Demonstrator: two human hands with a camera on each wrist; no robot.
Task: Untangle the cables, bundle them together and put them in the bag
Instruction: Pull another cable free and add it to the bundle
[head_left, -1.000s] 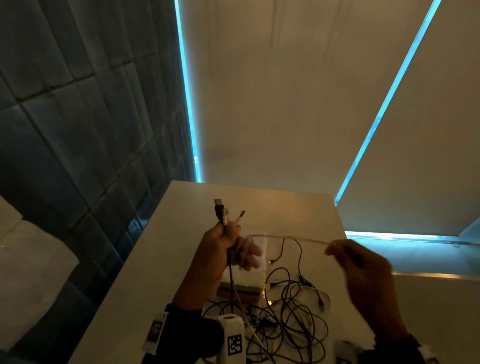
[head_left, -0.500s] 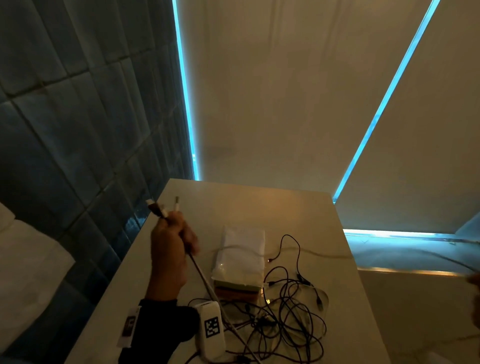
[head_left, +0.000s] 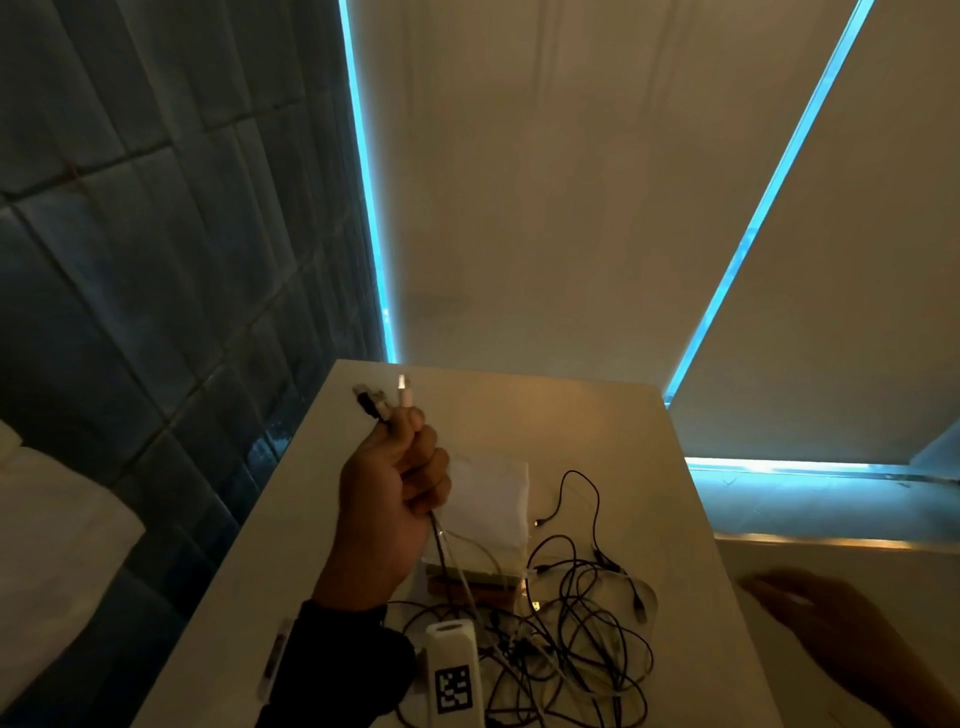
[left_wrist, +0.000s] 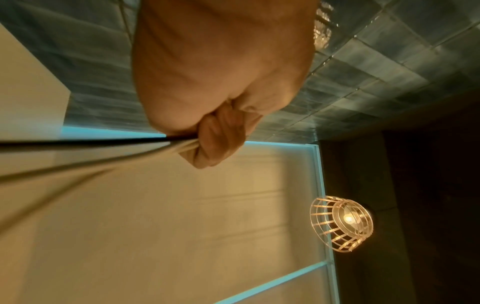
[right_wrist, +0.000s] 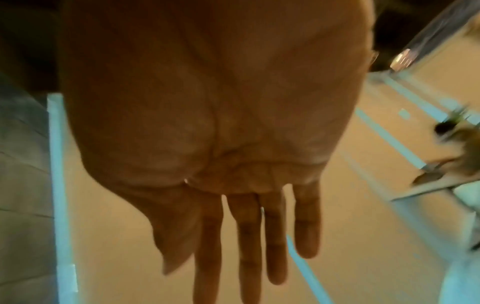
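My left hand (head_left: 400, 478) is raised over the table's left side and grips several cable ends (head_left: 384, 400), black and white plugs sticking up above the fist. The held cables (left_wrist: 85, 142) run taut from the curled fingers (left_wrist: 218, 139) down to a tangle of black and white cables (head_left: 561, 629) on the table's near part. A white bag (head_left: 488, 504) lies flat behind the tangle. My right hand (head_left: 810, 618), blurred, hovers off the table's right edge; its fingers (right_wrist: 249, 246) are straight and hold nothing.
The white table (head_left: 597, 421) stands against a dark tiled wall (head_left: 156, 260) on the left and pale blinds (head_left: 545, 182) behind. A brown flat object (head_left: 467, 582) lies under the bag's near edge. A lit wire lamp (left_wrist: 342, 222) hangs overhead.
My left hand, after swinging out left with the cable ends, has come back toward the table's middle. My right hand let go of the white cable, went off to the right and now returns empty.
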